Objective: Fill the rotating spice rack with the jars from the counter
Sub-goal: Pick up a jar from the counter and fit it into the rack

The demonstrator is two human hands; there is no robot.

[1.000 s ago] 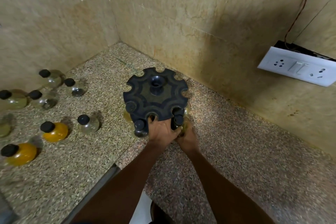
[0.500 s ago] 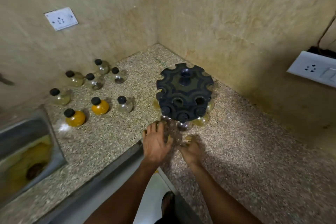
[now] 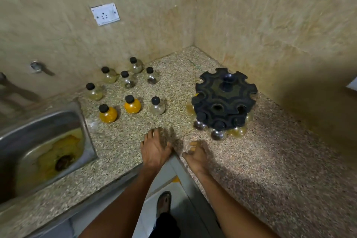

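1. Speckled granite forms the L-shaped corner desk [image 3: 123,147]; both bare hands lie low at its inner corner edge
2. The left hand [image 3: 155,149] rests flat on the desk with its fingers [image 3: 152,134] straight and slightly spread, holding nothing; motion blur smears the fingertips
3. The right hand [image 3: 197,154] sits just beside it, fingers loosely bent and blurred, gripping nothing
4. The black plastic rotating spice rack [image 3: 225,96] stands on the desk to the right, near the wall corner, with small round black-capped glass jars hanging in its lower front notches
5. Eight round glass jars with black caps stand on the desk left of the rack, well apart from the hands: two filled with orange powder [image 3: 108,114] [image 3: 132,104], one clear jar [image 3: 157,106] nearest the rack
6. A steel sink [image 3: 85,121] lies at the left
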